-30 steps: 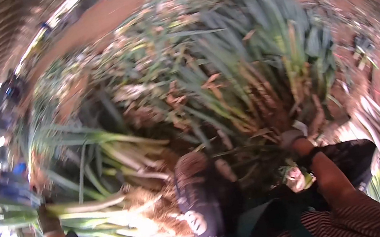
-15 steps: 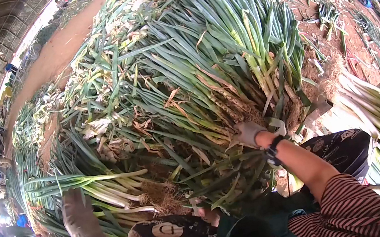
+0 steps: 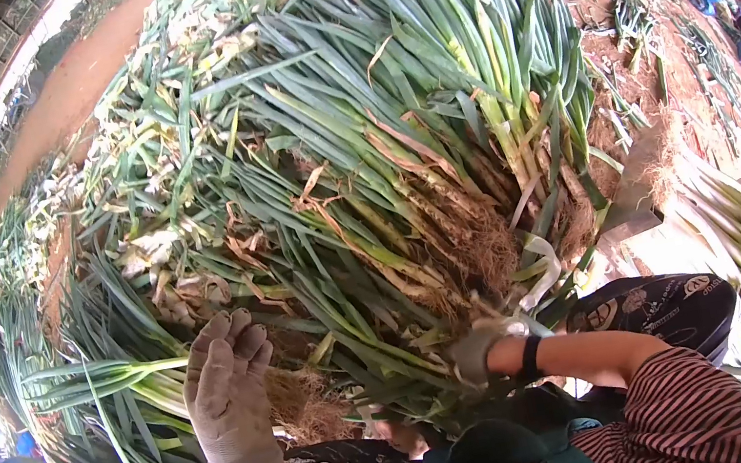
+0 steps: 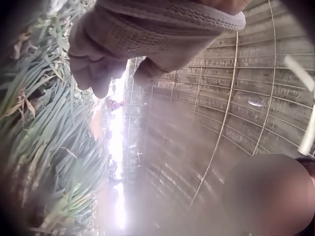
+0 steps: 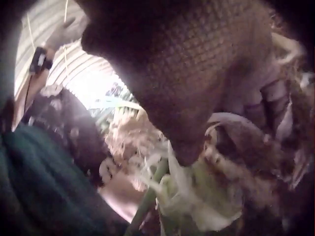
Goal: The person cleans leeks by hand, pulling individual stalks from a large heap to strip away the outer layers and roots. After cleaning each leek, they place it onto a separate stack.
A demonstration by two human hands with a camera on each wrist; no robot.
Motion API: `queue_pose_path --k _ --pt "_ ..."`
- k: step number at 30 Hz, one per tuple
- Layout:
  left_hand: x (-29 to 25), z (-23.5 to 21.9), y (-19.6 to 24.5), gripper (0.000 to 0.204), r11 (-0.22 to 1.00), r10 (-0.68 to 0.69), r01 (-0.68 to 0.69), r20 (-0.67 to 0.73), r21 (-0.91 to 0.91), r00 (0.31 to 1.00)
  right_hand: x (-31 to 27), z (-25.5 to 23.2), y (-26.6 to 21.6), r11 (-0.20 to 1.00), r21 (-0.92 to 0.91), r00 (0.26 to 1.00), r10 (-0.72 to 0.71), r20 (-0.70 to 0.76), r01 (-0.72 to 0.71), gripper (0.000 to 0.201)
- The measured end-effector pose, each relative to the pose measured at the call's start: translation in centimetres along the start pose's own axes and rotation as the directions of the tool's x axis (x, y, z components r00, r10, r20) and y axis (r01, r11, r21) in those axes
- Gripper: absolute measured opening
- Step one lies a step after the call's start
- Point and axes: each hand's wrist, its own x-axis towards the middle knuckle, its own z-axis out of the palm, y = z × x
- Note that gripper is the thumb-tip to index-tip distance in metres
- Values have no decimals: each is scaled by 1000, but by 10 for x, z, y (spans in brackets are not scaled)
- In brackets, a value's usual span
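Note:
My gloved left hand (image 3: 228, 390) is raised in front of a bunch of green onions (image 3: 166, 392), its fingers loosely bent and nothing in its palm. The left wrist view shows the same grey glove (image 4: 147, 37) against the roof. My gloved right hand (image 3: 477, 351) is low over loose leaves close to my lap, its fingers blurred and partly hidden. In the right wrist view, the dark glove (image 5: 197, 64) hangs over pale peelings (image 5: 202, 196); I cannot tell whether it grips a stalk. Past it lie unpeeled green onions (image 3: 446, 208) with muddy roots.
Peeled green onions (image 3: 736, 226) with white stems are stacked at the right. Leaf trimmings (image 3: 169, 98) spread over the ground at the far left of the heap. My knees in dark trousers (image 3: 647, 312) frame the near side, and a dirt path (image 3: 60, 98) runs beyond.
My left hand has come rightward and up from the green onions at the left, its palm now showing. The right hand, lately at the muddy roots, has drawn back toward my lap.

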Motion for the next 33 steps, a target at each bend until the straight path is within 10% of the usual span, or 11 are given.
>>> queue_pose_path --k 1,5,9,11,15,26,30,33 --pt "-1 2 0 38 1000 -5 5 5 4 1000 1 -41 4 998 -7 996 55 74 -55 30" --pt "-1 7 -4 36 1000 -29 29 14 11 999 51 -76 39 926 332 792 336 -509 -179 31" --pt "2 6 -6 30 998 -66 66 0 -2 998 118 -61 60 871 321 871 447 -205 -371 32" --pt "4 3 -6 30 997 -71 70 16 10 997 123 -73 67 896 306 945 323 46 -321 35" --pt "2 -7 -9 30 998 -63 63 34 21 997 44 -100 43 914 393 821 299 -486 -101 36" --pt "-3 10 -52 33 969 -236 238 -51 58 971 -112 -143 -53 931 321 640 140 -755 174 40" --pt "5 1 -75 37 898 -325 367 197 -244 925 -145 -128 -75 917 266 639 16 -769 296 38" --pt "-9 7 -56 34 969 -202 223 180 -106 963 -164 -135 -78 921 241 666 -27 -746 307 41"
